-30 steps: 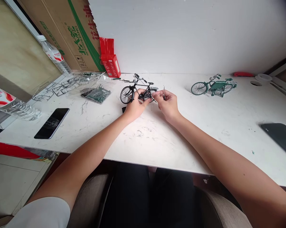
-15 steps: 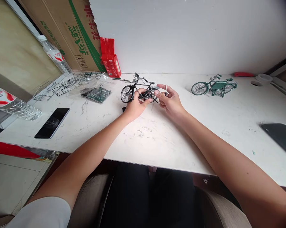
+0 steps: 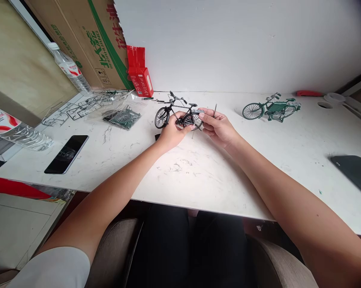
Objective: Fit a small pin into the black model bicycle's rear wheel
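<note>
A black model bicycle [image 3: 180, 107] stands upright on the white table, its handlebar to the left. My left hand [image 3: 172, 133] is closed around its lower middle, thumb and fingers by the pedals and rear wheel. At the rear rack, my right hand [image 3: 219, 127] pinches the bicycle's back end between thumb and index finger. A thin dark rod-like tool [image 3: 215, 109] sticks up from among the right fingers; its lower part is hidden. Behind my left wrist, a small black piece [image 3: 157, 137] shows in part.
A green model bicycle [image 3: 270, 108] stands to the right. On the left are wire-like part frames [image 3: 84, 106], a bag of parts [image 3: 122, 117], a phone [image 3: 66, 154] and water bottles [image 3: 68, 66]. A red box [image 3: 140, 80] stands at the back, a dark flat object [image 3: 354, 172] far right.
The black model bicycle has shifted slightly right. My right thumb and index finger have closed on its rear rack, and the thin tool has tilted and moved right.
</note>
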`<state>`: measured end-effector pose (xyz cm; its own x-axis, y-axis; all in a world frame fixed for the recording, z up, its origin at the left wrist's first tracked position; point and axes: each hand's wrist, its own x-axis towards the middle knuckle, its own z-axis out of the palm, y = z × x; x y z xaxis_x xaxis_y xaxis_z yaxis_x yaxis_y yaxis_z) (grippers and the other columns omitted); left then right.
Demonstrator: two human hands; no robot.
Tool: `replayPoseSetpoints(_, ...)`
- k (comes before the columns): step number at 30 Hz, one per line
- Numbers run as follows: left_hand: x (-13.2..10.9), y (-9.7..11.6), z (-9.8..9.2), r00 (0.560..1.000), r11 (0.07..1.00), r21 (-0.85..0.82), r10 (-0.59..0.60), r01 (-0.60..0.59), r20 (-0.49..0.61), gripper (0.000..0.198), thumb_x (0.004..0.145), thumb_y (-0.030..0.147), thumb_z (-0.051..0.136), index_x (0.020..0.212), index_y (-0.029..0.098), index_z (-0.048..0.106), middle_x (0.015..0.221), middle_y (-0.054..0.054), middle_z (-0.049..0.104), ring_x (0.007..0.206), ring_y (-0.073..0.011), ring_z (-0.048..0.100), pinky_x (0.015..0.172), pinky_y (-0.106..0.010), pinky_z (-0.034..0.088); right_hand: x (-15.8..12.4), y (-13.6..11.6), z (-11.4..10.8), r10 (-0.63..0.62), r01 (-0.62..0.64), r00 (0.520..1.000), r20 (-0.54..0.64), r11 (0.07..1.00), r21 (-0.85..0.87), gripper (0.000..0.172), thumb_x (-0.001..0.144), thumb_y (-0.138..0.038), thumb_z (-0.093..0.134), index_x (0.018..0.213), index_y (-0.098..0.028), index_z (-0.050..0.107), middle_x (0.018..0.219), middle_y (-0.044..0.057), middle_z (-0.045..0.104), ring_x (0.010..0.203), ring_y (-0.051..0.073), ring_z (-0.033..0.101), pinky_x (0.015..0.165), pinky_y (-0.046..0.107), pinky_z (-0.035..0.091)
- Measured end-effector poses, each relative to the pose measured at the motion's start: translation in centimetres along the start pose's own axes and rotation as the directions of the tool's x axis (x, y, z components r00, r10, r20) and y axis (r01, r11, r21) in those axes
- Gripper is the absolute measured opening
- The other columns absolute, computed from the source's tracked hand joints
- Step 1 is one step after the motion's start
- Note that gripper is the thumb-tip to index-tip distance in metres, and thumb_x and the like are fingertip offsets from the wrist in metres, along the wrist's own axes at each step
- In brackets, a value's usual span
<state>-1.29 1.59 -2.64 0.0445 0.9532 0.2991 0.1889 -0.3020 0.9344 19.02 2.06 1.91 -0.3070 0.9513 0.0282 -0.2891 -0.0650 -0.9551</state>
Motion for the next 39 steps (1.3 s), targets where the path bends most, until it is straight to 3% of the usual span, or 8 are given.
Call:
replayPoseSetpoints(8,0.0,0.3,0.1,1.000,0.997,-0.069,0.025,-0.025,0.000,0.043,0.082,0.032,0.088,0.117,0.021,0.066,0.121,-0.008,0.077,0.102,-0.0178,0.072,0.099,-0.035,0.059,0.3,0.3,-0.2,0.003,-0.003,1.000,0.006,0.999,0.032,0.057,0.064,-0.041,0.107,0.109,-0.021,0.078,0.062,-0.011,0.036,0.057,0.007,0.014,0.050,0.027,0.013)
replayPoseSetpoints(17,-0.6,1.9,0.5,0.999,0.992,-0.121,0.024,-0.019,0.039,0.049,0.078,0.045,0.093,0.111,0.018,0.070,0.111,-0.007,0.078,0.092,-0.0152,0.071,0.085,-0.029,0.057,-0.3,-0.3,0.3,0.053,-0.056,0.997,0.057,0.997,0.047,0.059,0.066,-0.048,0.106,0.105,-0.019,0.073,0.065,-0.011,0.039,0.058,0.006,0.013,0.049,0.028,0.011)
replayPoseSetpoints(21,-0.5,1.8,0.5,0.999,0.994,-0.104,0.040,-0.038,0.017,0.044,0.080,0.045,0.092,0.108,0.019,0.070,0.107,-0.006,0.077,0.093,-0.0158,0.071,0.086,-0.029,0.058,-0.3,0.1,0.3,0.038,-0.041,0.996,0.079,0.999,0.030,0.053,0.071,-0.057,0.102,0.093,-0.022,0.069,0.063,-0.012,0.027,0.057,0.008,0.011,0.048,0.028,0.011)
replayPoseSetpoints(24,-0.5,1.6,0.5,0.999,0.995,-0.089,0.034,-0.033,0.011,0.044,0.081,0.045,0.092,0.109,0.020,0.069,0.109,-0.005,0.077,0.094,-0.0166,0.072,0.088,-0.031,0.059,-0.2,0.2,0.3,0.025,-0.025,0.998,0.059,1.000,0.000,0.055,0.070,-0.061,0.101,0.092,-0.022,0.069,0.062,-0.012,0.022,0.057,0.008,0.012,0.049,0.029,0.012)
replayPoseSetpoints(33,-0.6,1.8,0.3,0.999,0.998,-0.053,0.034,-0.032,0.032,0.041,0.083,0.050,0.090,0.101,0.020,0.069,0.103,-0.005,0.075,0.092,-0.0176,0.070,0.089,-0.033,0.059,0.1,0.5,0.6,-0.089,0.079,0.992,-0.093,0.991,-0.104,0.062,0.060,-0.067,0.104,0.076,-0.020,0.067,0.059,-0.010,0.032,0.054,0.005,0.019,0.049,0.028,0.016)
replayPoseSetpoints(39,-0.6,2.2,0.3,0.998,0.995,-0.099,0.021,-0.016,0.052,0.041,0.080,0.048,0.091,0.098,0.019,0.068,0.102,-0.005,0.074,0.091,-0.0165,0.068,0.085,-0.030,0.056,0.0,0.5,0.7,-0.090,0.079,0.992,-0.086,0.989,-0.124,0.060,0.064,-0.067,0.102,0.080,-0.020,0.069,0.060,-0.009,0.032,0.054,0.006,0.019,0.048,0.028,0.017)
